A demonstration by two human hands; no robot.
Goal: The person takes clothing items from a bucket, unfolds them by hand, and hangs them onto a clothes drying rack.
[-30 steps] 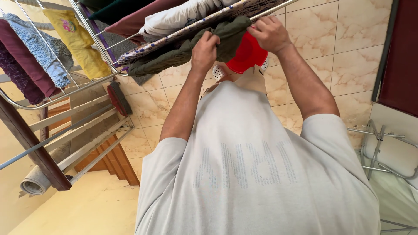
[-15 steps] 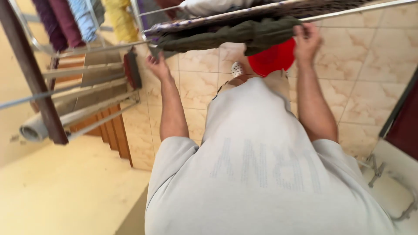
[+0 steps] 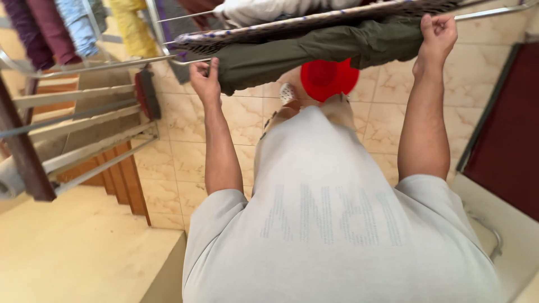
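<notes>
Beige marble floor tiles (image 3: pixel 185 157) lie below a drying rack (image 3: pixel 494 12) where the soft, light olive garment (image 3: pixel 314 50) hangs, left hand (image 3: pixel 205 84) and right hand (image 3: pixel 437 35) pinching its opposite ends, best gripped there.

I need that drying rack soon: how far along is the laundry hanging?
Done: several garments already hang on the drying rack. In hand: the left hand and right hand hold an olive garment stretched along a rail. Left: I cannot tell whether the red basin on the floor holds more.
</notes>
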